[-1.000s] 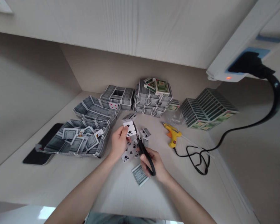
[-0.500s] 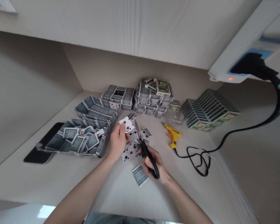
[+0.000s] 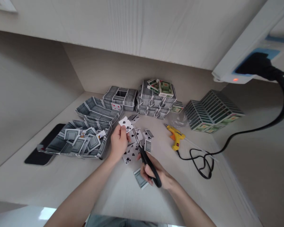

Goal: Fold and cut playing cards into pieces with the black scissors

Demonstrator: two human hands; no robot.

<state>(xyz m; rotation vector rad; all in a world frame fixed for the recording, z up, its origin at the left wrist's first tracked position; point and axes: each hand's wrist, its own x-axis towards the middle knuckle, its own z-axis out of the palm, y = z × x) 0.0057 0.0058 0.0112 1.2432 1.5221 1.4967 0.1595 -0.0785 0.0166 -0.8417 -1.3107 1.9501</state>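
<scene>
Between the thumb and fingers of my left hand (image 3: 119,142) is a white playing card (image 3: 125,123) with black spades, held up off the table. My right hand (image 3: 153,170) is wrapped round black-handled scissors (image 3: 148,163). Their blades point up and left and reach the card's lower right edge; whether they touch it I cannot tell. Below the blades lie several spade cards and cut pieces (image 3: 133,151), partly covered by the hands and scissors. A face-down card (image 3: 140,179) lies under my right hand, its right part hidden.
To the left, an open card-covered box (image 3: 101,154) holds loose cards; a dark phone (image 3: 38,157) lies partly beneath it. Card-covered cases (image 3: 153,102) stand at the back. A yellow glue gun (image 3: 175,137) with a looping black cable (image 3: 205,167) and stacked card packs (image 3: 217,108) are right.
The scissors have shifted left, bringing their blades to the card's edge. My left hand and the card have moved slightly left and up.
</scene>
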